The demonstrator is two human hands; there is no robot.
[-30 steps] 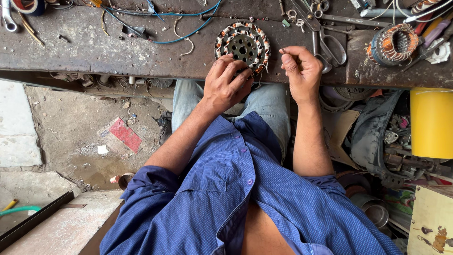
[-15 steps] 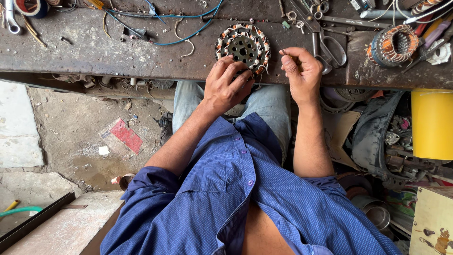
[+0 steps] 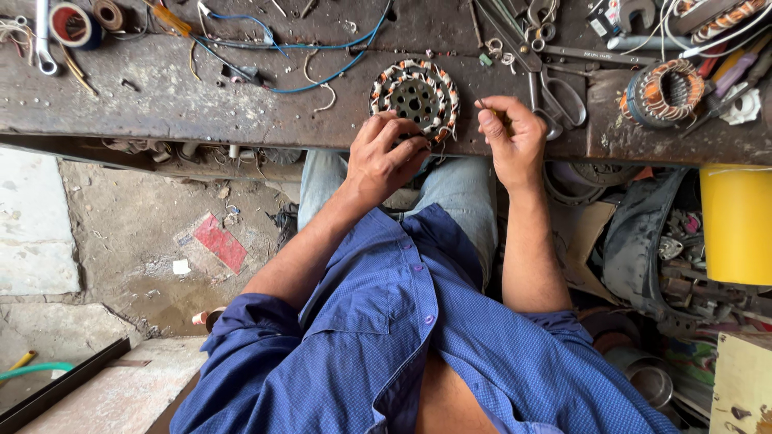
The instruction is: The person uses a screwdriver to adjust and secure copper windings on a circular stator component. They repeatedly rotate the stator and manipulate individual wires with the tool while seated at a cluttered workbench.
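On the workbench (image 3: 161, 104) the stator (image 3: 415, 96) lies flat (axis up).

Repair workshop w/ grimy workbench (image 3: 161, 104), wound motor coils (image 3: 664, 92), scissors (image 3: 555, 92), wires (image 3: 322, 48)

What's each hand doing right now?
Left hand: fingers curled on the stator, touching it.
Right hand: closed, pinching something too thin to tell.

Scissors (image 3: 555, 88), yellow bucket (image 3: 736, 225), blue wire (image 3: 322, 48)
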